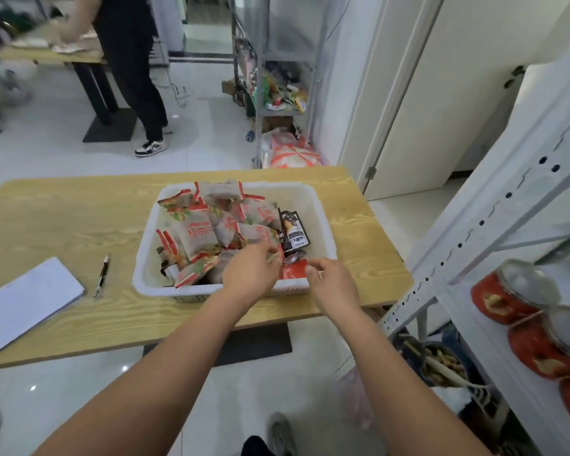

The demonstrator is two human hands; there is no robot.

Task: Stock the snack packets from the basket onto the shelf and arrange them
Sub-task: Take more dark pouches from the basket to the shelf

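Reaching into the basket (323,218), left hand (250,273) rests loose-fingered on snack packets (198,235); right hand (331,279) — grip unclear.

1. The pale glossy floor (211,136) is tiled and mirrors small bright spots of ceiling light.
2. A light wood-grain surface (63,225) stands on a dark base plate (254,343).
3. On the right there is a white wall (349,93) and a white door (441,110).
4. A metal rack (260,93) at the back holds colourful clutter.
5. A person (129,60) in dark clothes stands by a far wooden table (46,55).
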